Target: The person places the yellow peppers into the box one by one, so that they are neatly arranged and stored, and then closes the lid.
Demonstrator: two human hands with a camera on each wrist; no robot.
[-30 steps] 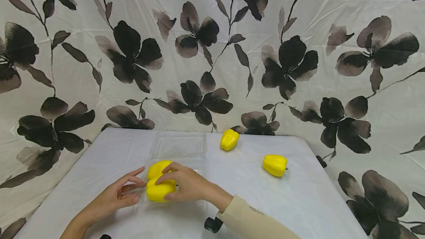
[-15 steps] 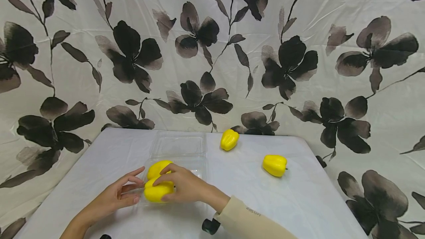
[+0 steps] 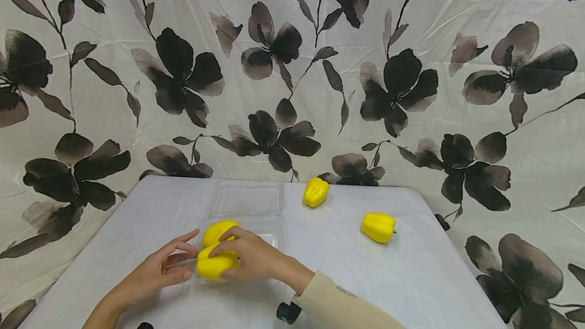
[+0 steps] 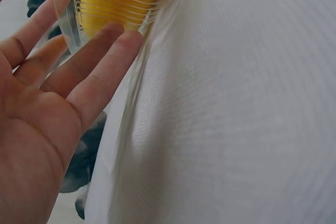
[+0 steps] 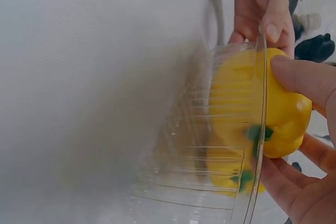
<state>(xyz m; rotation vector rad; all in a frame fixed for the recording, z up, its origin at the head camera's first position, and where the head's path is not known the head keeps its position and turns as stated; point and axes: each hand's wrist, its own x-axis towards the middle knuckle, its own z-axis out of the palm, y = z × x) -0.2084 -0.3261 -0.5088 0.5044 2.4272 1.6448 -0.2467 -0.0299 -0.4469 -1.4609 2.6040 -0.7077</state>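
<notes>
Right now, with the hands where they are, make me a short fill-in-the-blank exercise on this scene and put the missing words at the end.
1. The right hand grips a pepper whose colour is ____.
2. The number of loose peppers lying on the table outside the clear container is ____.
3. The container's lid is not closed but ____.
4. The number of peppers gripped by the left hand is ____.

Missing words: yellow; two; open; zero.
</notes>
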